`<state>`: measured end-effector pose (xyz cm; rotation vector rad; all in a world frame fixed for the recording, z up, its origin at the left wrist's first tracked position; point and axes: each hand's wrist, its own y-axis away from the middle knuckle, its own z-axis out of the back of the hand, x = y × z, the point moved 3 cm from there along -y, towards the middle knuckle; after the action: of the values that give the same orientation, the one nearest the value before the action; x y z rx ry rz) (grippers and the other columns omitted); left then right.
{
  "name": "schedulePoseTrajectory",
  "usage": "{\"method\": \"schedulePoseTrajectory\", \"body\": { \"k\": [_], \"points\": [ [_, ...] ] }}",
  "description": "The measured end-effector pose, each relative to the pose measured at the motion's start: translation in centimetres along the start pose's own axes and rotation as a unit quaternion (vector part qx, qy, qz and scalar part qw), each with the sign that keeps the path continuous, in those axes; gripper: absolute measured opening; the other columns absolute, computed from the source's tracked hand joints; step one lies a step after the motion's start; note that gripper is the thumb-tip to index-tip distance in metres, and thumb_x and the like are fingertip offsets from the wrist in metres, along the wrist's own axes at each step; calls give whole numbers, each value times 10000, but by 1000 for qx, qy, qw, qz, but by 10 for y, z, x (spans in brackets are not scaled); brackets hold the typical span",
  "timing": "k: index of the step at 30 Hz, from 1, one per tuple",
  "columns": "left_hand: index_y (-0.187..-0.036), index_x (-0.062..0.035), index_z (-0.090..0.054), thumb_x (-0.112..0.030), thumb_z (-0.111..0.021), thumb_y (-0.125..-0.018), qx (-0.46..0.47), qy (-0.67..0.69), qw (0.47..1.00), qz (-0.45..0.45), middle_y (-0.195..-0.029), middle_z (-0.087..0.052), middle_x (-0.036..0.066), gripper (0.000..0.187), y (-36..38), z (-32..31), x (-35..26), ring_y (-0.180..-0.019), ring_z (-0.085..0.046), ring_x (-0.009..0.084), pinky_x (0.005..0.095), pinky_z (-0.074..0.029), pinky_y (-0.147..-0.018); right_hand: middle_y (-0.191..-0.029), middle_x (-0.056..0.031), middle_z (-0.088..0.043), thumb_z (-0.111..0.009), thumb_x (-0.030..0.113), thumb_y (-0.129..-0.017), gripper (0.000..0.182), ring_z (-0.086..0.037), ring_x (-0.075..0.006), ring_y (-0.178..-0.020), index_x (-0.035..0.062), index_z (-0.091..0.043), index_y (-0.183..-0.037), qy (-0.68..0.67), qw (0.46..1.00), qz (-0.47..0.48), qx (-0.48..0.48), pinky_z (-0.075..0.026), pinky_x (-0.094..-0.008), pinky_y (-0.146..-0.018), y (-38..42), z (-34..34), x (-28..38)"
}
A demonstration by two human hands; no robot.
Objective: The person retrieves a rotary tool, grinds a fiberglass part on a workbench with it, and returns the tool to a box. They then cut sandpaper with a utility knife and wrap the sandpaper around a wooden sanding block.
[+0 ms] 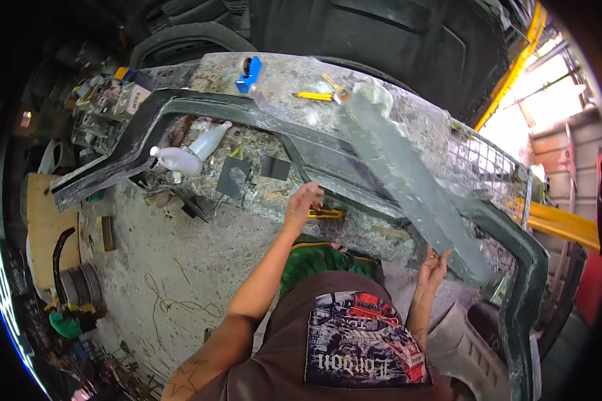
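My left hand [304, 202] is over the near edge of the workbench, beside a yellow cutter [325, 214]; its fingers are curled and what they hold, if anything, is too small to make out. My right hand [434, 265] has its fingers pinched at the near edge of a long grey-green panel [408, 170]. That panel lies slantwise across a large dark curved frame [528, 267]. Two dark square sheets, one of them a sanding-like sheet [234, 177], lie on the bench left of my left hand.
On the workbench [281, 73] are a blue tape dispenser [249, 75], a yellow knife [314, 96] and a plastic bottle [211, 139]. A wire rack [491, 157] stands right. A rope [180, 306] lies on the floor. Yellow bars [562, 226] jut in at right.
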<state>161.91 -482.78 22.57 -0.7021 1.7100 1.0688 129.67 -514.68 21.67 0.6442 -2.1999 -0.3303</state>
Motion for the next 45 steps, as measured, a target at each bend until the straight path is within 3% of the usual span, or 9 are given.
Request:
{"method": "schedulePoseTrajectory", "body": {
  "k": [5, 10, 16, 21, 25, 31, 35, 39, 45],
  "points": [
    [-1402, -20, -464, -367, -541, -1033, 16, 215, 975, 54, -1237, -640, 126, 512, 15, 2, -20, -913, -684, 231, 316, -560, -755, -1309, -137, -615, -487, 289, -1074, 379, -612, -263, -1191, 24, -526, -1341, 70, 994, -67, 45, -502, -468, -1048, 41, -38, -44],
    [-1178, -73, -571, -282, -594, -1010, -17, 266, 958, 103, -1039, -648, 61, 269, 8, 36, 27, -913, -694, 240, 328, -569, -726, -1238, -111, -638, -507, 334, -1067, 377, -628, -248, -1129, 12, -556, -1256, 144, 973, -154, 98, -514, -462, -1021, 31, -27, -99],
    [-1161, -51, -616, -272, -600, -1007, 5, 202, 958, 202, -1003, -684, 66, 270, -8, 55, 54, -868, -694, 207, 312, -557, -709, -1245, -119, -624, -545, 352, -1050, 418, -618, -260, -1139, -7, -542, -1264, 134, 963, -211, 103, -502, -468, -1040, 17, -7, -129],
    [-1269, -40, -638, -286, -627, -993, -9, 64, 984, 166, -1075, -721, 103, 370, 24, 92, 44, -790, -677, 147, 273, -541, -708, -1314, -154, -584, -563, 383, -1036, 492, -545, -297, -1259, -19, -517, -1315, 141, 951, -257, 95, -474, -482, -1087, 8, 1, -129],
    [-1217, -37, -660, -226, -644, -975, -76, -46, 990, 108, -958, -728, 76, 308, 28, 149, 33, -738, -638, 103, 258, -535, -672, -1228, -254, -621, -616, 458, -989, 644, -659, -338, -1113, -104, -493, -1280, 268, 903, -330, 66, -584, -439, -951, 12, -10, -116],
    [-1124, -2, -660, -249, -774, -881, -199, -362, 886, -209, -856, -684, 76, 366, -70, 203, 14, -693, -621, 161, 315, -516, -656, -1161, -226, -673, -630, 443, -986, 577, -704, -303, -1029, -93, -556, -1187, 306, 903, -297, 56, -616, -417, -868, 40, -25, -122],
    [-910, 16, -688, -314, -733, -891, -139, -375, 909, -116, -775, -693, 162, 333, -111, 201, 17, -713, -668, 295, 389, -519, -691, -1141, -162, -695, -624, 399, -999, 476, -712, -267, -989, -32, -595, -1199, 345, 895, -280, 46, -618, -401, -841, 66, -49, -142],
    [-815, 24, -658, -232, -672, -915, -154, -396, 892, -152, -714, -668, 192, 275, -103, 213, -6, -681, -643, 400, 473, -491, -649, -1084, -114, -711, -615, 338, -1015, 392, -718, -243, -927, 1, -617, -1215, 379, 887, -259, 53, -616, -391, -819, 95, -80, -164],
    [-804, -6, -650, -273, -711, -925, -155, -292, 939, -94, -649, -648, 79, 299, -101, 261, -28, -591, -623, 166, 324, -471, -583, -1154, -133, -683, -649, 321, -996, 417, -690, -223, -993, -18, -614, -1238, 392, 879, -258, 87, -603, -363, -830, 125, -138, -216]
  ]
}}
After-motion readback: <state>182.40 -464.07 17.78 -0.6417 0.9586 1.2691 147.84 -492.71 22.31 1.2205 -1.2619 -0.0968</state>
